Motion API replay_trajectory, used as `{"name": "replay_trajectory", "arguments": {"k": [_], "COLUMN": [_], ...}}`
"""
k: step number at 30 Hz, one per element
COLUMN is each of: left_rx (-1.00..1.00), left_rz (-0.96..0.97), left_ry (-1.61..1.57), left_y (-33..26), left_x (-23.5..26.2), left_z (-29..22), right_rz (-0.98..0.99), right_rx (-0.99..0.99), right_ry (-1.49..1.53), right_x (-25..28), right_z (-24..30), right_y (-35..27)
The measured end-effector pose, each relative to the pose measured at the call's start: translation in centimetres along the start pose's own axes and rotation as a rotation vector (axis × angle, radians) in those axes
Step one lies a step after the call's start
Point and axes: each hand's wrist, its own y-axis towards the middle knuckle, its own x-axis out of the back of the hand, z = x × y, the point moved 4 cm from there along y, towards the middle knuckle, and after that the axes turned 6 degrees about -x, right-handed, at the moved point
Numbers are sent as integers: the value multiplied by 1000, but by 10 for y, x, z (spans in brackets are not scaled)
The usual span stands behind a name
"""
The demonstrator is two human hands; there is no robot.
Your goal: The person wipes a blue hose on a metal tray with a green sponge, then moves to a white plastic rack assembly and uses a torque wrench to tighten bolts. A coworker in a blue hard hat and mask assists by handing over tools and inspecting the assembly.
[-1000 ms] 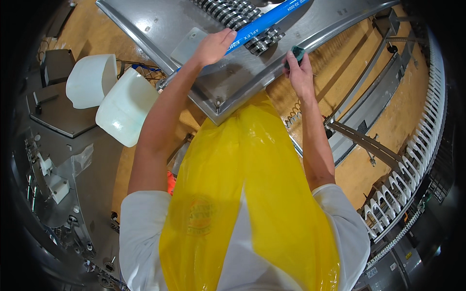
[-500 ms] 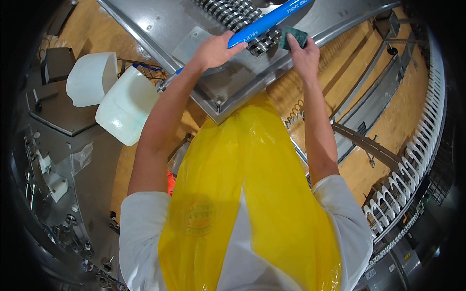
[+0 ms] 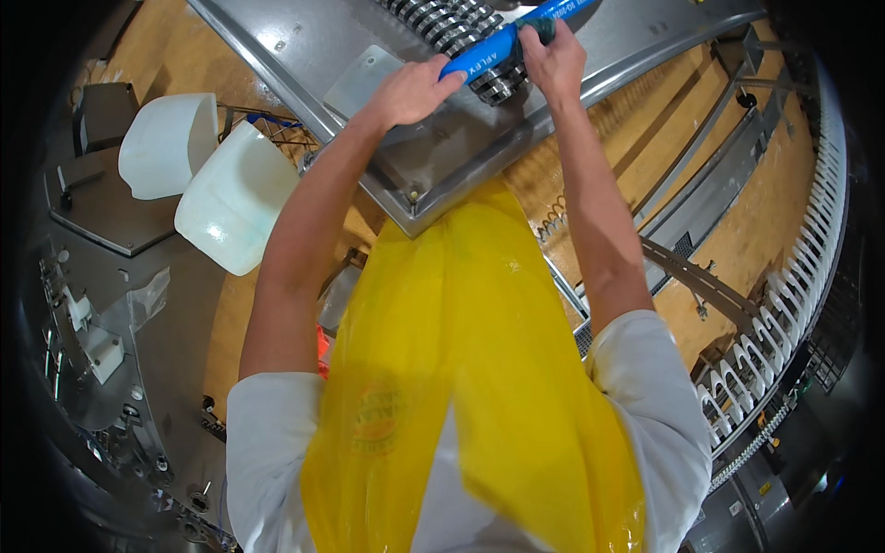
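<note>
A thick blue hose crosses diagonally over a stainless steel table. My left hand is closed around the hose near its lower end. Further up the hose, my right hand grips a dark green scouring pad and presses it against the blue surface. Its fingers wrap partly out of sight round the pad. Beneath the hose lie shiny metal screw augers, side by side. Next to my left hand, a pale translucent flat plate rests on the table.
Two white plastic tubs stand left of the table. Beyond them is a grey machine surface with small fittings. On the right, metal rails and a curved row of white loops run above the tan floor.
My right hand has moved up and left, bringing the green scouring pad from beside the hose onto it. My left hand keeps its grip, almost unmoved.
</note>
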Motion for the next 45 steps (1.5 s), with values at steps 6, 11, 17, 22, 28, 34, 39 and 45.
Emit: {"name": "replay_trajectory", "arguments": {"k": [6,11,17,22,28,34,39,45], "left_rx": [-273,56,-63,35,128,172,174,194], "left_rz": [-314,-198,-65,94,77,80,86,128], "left_ry": [248,279,9,-390,-573,-557,-585,-533], "left_y": [-35,-70,-61,-75,-84,-86,-91,-87], "left_x": [-6,-1,3,3,4,2,0,5], "left_z": [-7,21,44,52,55,57,58,62], "right_rz": [-47,-50,-21,-92,47,117,190,37], "right_rx": [75,101,458,388,253,289,530,423], "right_ry": [-285,-188,-80,-186,-80,-38,-169,-257], "right_x": [6,8,-92,-65,-82,-80,-112,-93], "right_z": [-4,2,56,22,29,62,61,66], "right_y": [6,-6,-105,-60,-95,-102,-97,-51]}}
